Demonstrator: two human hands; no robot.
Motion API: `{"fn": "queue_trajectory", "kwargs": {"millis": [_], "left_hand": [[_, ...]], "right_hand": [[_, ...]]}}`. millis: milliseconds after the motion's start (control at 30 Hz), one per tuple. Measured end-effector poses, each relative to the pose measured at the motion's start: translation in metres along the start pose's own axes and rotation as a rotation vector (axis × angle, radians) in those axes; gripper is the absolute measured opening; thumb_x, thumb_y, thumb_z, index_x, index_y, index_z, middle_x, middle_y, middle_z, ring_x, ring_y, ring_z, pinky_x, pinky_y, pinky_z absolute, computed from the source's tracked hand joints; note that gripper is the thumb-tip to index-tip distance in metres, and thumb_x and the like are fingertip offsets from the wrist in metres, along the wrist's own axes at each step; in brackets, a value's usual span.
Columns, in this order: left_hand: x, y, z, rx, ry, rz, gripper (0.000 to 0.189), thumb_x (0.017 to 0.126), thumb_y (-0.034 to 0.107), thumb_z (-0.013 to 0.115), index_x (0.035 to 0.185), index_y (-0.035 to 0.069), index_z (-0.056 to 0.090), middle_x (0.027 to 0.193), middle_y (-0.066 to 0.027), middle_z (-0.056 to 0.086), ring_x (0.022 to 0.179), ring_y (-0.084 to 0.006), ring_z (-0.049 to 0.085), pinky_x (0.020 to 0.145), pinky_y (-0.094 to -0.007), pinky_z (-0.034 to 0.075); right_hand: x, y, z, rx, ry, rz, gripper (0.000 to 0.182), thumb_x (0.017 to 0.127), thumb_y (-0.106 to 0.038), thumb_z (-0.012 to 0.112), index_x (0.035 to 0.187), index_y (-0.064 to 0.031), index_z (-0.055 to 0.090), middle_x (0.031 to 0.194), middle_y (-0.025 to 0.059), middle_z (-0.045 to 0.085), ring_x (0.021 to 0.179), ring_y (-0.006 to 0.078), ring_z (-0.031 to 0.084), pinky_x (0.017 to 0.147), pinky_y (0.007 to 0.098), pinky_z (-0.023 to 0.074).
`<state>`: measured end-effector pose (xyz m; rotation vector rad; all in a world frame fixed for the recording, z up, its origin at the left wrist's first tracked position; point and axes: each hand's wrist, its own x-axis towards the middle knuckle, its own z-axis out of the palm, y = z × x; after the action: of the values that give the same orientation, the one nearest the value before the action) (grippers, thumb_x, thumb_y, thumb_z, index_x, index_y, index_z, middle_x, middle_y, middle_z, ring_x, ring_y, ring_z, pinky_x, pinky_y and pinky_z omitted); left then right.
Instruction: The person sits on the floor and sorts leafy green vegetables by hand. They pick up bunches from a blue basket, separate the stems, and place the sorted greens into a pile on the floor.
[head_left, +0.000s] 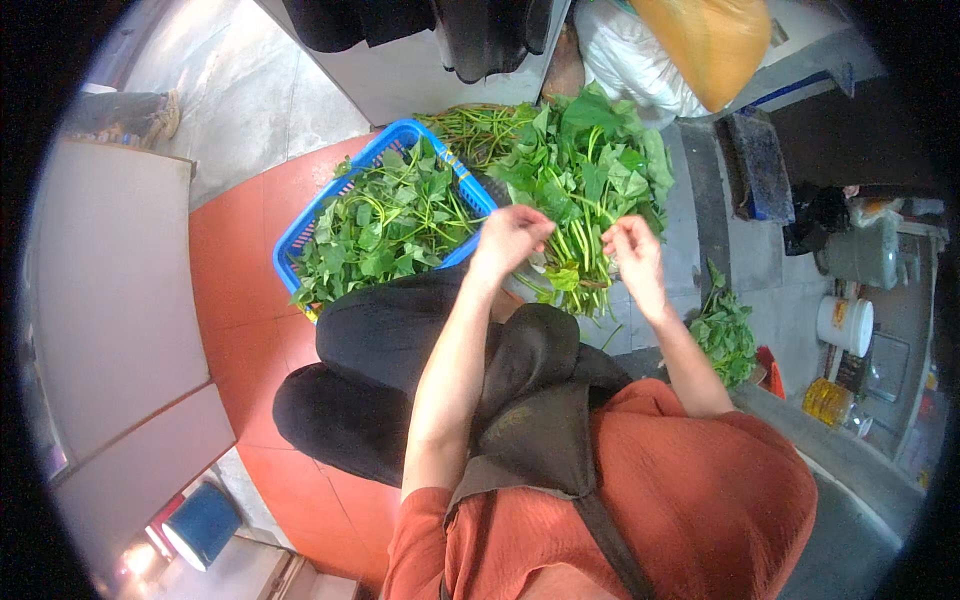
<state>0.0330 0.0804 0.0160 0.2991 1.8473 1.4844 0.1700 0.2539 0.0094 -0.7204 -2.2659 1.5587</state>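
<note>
My left hand (516, 234) is raised between the blue plastic basket and a heap of leafy greens, fingers bent together. Whether a thin piece sits in its fingertips cannot be made out. A pale green stem (596, 204) runs to the pinched thumb and fingers of my right hand (634, 246), which hovers over the heap's right side. Below both hands lies the heap of long-stemmed leafy greens (622, 176), cut stem ends towards me. Loose leaves and tender stems (382, 217) fill the blue basket (367, 154) at left.
Bare stems (480, 127) are piled behind the basket. White (630, 60) and yellow (709, 45) sacks stand at the back. More greens (724, 337) lie at right, near a white tub (845, 324) and a bottle of yellow liquid (825, 401). A pale cabinet (120, 292) borders the left.
</note>
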Motion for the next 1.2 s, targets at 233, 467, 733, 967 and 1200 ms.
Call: {"fn": "queue_trajectory", "kwargs": {"millis": [233,467,733,967,1200], "left_hand": [[0.002,-0.018,0.031,0.347,0.17,0.091,0.034,0.071,0.034,0.072,0.079,0.002,0.066,0.072,-0.0163,0.065,0.071,-0.03,0.065,0.067,-0.037,0.05],[0.015,-0.034,0.044,0.279,0.184,0.052,0.042,0.068,0.031,0.074,0.09,-0.001,0.058,0.08,-0.0198,0.064,0.075,-0.0313,0.064,0.068,-0.0378,0.05],[0.001,-0.023,0.041,0.197,0.107,0.09,0.04,0.069,0.025,0.074,0.09,-0.001,0.052,0.072,-0.0167,0.063,0.066,-0.0287,0.064,0.064,-0.0361,0.05],[0.015,-0.041,0.049,0.123,0.135,0.14,0.028,0.072,0.012,0.063,0.093,-0.004,0.052,0.068,-0.017,0.062,0.06,-0.0252,0.064,0.059,-0.035,0.051],[0.018,-0.048,0.035,0.072,0.098,0.039,0.03,0.073,0.009,0.062,0.098,-0.004,0.051,0.063,-0.0171,0.061,0.053,-0.0228,0.062,0.052,-0.034,0.05]], "right_hand": [[0.004,-0.036,0.009,-0.647,-0.211,0.206,0.032,0.082,-0.031,0.06,0.103,-0.0071,0.057,0.071,0.0141,0.062,0.068,0.0301,0.063,0.06,0.0394,0.0482],[0.014,0.002,0.01,-0.189,0.04,-0.049,0.021,0.08,-0.015,0.067,0.095,-0.0016,0.062,0.089,0.0074,0.055,0.074,0.0158,0.053,0.064,0.0256,0.0434],[0.008,-0.085,-0.002,0.839,0.105,0.245,0.018,0.092,-0.011,0.048,0.108,-0.0019,0.048,0.074,0.0037,0.05,0.058,0.0084,0.044,0.05,0.0218,0.0348],[0.01,-0.102,0.002,0.573,-0.004,0.243,0.015,0.092,-0.01,0.046,0.105,-0.0022,0.048,0.07,-0.0007,0.044,0.049,0.0034,0.033,0.042,0.0171,0.0237],[0.002,-0.146,0.0,0.657,0.147,-0.096,0.014,0.094,-0.01,0.043,0.106,-0.0033,0.047,0.072,0.0,0.044,0.052,0.0032,0.034,0.043,0.0167,0.0259]]}}
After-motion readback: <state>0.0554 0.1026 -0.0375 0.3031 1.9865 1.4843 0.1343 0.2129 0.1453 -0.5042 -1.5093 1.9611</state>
